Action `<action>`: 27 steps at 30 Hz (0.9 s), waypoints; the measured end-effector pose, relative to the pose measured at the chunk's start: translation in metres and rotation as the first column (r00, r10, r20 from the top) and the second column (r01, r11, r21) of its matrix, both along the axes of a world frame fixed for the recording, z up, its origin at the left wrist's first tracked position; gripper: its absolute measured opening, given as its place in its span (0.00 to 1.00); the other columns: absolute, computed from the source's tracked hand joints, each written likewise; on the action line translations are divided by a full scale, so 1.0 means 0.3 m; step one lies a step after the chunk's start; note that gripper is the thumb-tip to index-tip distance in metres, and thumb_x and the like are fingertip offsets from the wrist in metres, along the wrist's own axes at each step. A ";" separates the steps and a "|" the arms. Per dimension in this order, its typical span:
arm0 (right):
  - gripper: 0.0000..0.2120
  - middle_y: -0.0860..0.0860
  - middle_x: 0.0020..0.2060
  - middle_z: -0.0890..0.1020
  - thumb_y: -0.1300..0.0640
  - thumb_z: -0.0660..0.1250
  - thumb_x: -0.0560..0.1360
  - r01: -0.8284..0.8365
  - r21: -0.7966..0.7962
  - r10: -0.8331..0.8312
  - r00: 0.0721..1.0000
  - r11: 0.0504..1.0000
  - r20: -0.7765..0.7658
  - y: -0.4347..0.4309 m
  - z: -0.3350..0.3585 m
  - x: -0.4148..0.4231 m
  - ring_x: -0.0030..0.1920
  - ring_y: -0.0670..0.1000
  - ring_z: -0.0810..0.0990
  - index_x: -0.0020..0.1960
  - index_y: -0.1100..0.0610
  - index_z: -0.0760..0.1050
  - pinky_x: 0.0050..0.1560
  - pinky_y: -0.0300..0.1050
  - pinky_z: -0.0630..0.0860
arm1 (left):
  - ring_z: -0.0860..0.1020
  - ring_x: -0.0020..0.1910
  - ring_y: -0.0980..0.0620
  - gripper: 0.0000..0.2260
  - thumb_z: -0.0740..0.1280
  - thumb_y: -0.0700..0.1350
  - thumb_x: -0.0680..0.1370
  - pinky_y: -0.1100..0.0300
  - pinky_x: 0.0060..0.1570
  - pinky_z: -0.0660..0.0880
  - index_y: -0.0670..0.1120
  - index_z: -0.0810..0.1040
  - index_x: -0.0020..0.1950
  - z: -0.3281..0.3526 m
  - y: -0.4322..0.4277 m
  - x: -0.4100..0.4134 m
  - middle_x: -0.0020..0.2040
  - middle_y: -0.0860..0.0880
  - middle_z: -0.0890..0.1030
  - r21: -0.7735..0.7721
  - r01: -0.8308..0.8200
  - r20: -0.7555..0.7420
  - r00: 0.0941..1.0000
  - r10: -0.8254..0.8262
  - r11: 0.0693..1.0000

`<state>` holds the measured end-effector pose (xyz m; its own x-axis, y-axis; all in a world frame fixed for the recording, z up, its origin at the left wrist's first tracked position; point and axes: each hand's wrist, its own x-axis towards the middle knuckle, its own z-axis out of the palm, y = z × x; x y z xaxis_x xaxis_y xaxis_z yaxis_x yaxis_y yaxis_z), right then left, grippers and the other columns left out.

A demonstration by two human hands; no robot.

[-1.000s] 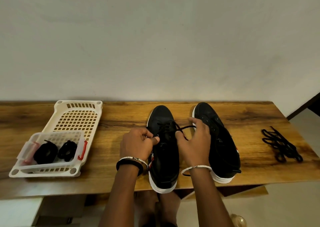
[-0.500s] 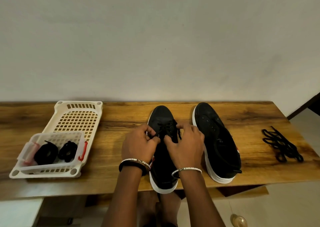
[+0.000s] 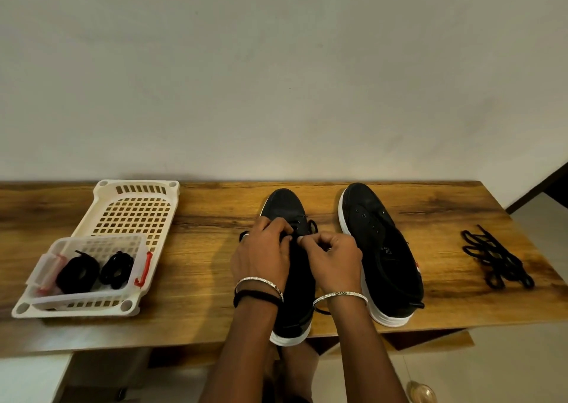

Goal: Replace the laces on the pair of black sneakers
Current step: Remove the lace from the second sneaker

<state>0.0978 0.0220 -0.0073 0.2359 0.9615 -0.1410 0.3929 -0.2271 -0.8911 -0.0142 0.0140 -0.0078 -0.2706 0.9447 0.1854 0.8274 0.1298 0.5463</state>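
Note:
Two black sneakers with white soles stand side by side on the wooden table (image 3: 199, 249), toes toward the wall. Over the left sneaker (image 3: 284, 209) both my hands work at the eyelets. My left hand (image 3: 262, 255) pinches the black lace (image 3: 313, 225) at the shoe's left side, and my right hand (image 3: 333, 256) pinches the lace close beside it. A lace loop shows just beyond my fingers. The right sneaker (image 3: 381, 249) shows bare eyelets with no lace through them. A bundle of loose black laces (image 3: 495, 261) lies at the table's right end.
A cream perforated tray (image 3: 135, 209) sits at the left. On its near end rests a small clear basket (image 3: 92, 249) with red clips, holding two coiled black lace bundles (image 3: 95, 270). A plain wall rises behind the table. A lace end hangs near the front edge.
My right hand drew in from the right sneaker's side to the middle of the left sneaker, slackening the stretched lace. Both hands now meet closely over the eyelets.

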 end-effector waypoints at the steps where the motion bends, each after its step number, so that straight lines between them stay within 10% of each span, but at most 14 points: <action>1: 0.06 0.44 0.32 0.84 0.54 0.75 0.71 0.009 -0.010 -0.009 1.000 1.000 -0.010 0.001 0.000 0.001 0.38 0.45 0.84 0.36 0.50 0.85 0.45 0.52 0.84 | 0.78 0.47 0.52 0.04 0.66 0.51 0.79 0.60 0.37 0.71 0.58 0.78 0.53 -0.002 0.000 0.003 0.52 0.57 0.77 0.005 -0.006 0.014 1.000 0.006 1.000; 5: 0.06 0.45 0.31 0.83 0.55 0.75 0.71 0.054 -0.016 -0.055 0.998 0.998 -0.024 0.005 0.001 0.002 0.37 0.44 0.83 0.35 0.50 0.83 0.43 0.47 0.82 | 0.79 0.42 0.55 0.05 0.71 0.45 0.75 0.60 0.38 0.73 0.56 0.79 0.45 -0.017 0.001 0.011 0.42 0.58 0.80 0.037 -0.182 0.328 0.931 0.160 0.983; 9: 0.05 0.45 0.33 0.83 0.56 0.74 0.71 0.064 -0.025 -0.065 0.997 0.998 -0.028 0.006 0.004 0.004 0.37 0.44 0.82 0.37 0.51 0.82 0.41 0.44 0.79 | 0.81 0.40 0.47 0.07 0.70 0.36 0.76 0.61 0.33 0.76 0.47 0.78 0.41 -0.005 0.032 -0.025 0.41 0.47 0.82 -0.297 -0.308 0.913 0.186 0.363 0.904; 11: 0.05 0.45 0.33 0.83 0.55 0.74 0.71 0.057 -0.032 -0.058 0.998 0.998 -0.036 0.008 0.006 0.007 0.37 0.44 0.82 0.37 0.51 0.82 0.42 0.44 0.80 | 0.80 0.36 0.50 0.07 0.69 0.35 0.76 0.64 0.25 0.72 0.46 0.76 0.42 -0.001 0.035 -0.039 0.42 0.45 0.82 -0.362 -0.241 0.915 0.091 0.392 0.901; 18: 0.04 0.46 0.35 0.83 0.56 0.74 0.71 0.037 -0.038 -0.038 0.999 0.999 -0.030 0.014 0.006 0.003 0.39 0.46 0.82 0.38 0.51 0.82 0.45 0.48 0.81 | 0.78 0.51 0.54 0.12 0.71 0.41 0.71 0.53 0.50 0.78 0.58 0.80 0.49 0.026 0.004 -0.029 0.52 0.56 0.76 0.120 -0.119 0.388 0.919 0.064 0.986; 23: 0.03 0.45 0.35 0.83 0.55 0.73 0.71 0.025 -0.048 -0.025 1.000 0.999 -0.015 0.019 0.014 -0.003 0.38 0.46 0.82 0.39 0.51 0.82 0.45 0.48 0.81 | 0.69 0.63 0.52 0.09 0.66 0.52 0.78 0.52 0.65 0.63 0.59 0.77 0.58 0.033 -0.019 0.019 0.61 0.56 0.72 -0.123 0.032 -0.171 0.984 -0.053 0.992; 27: 0.03 0.46 0.36 0.83 0.54 0.72 0.71 0.038 -0.057 -0.039 0.999 0.998 -0.009 0.026 0.018 -0.002 0.39 0.47 0.81 0.38 0.52 0.81 0.44 0.47 0.80 | 0.71 0.62 0.53 0.05 0.69 0.53 0.76 0.51 0.64 0.66 0.60 0.81 0.52 0.022 -0.006 0.010 0.57 0.59 0.76 -0.098 -0.034 -0.036 0.999 0.031 0.995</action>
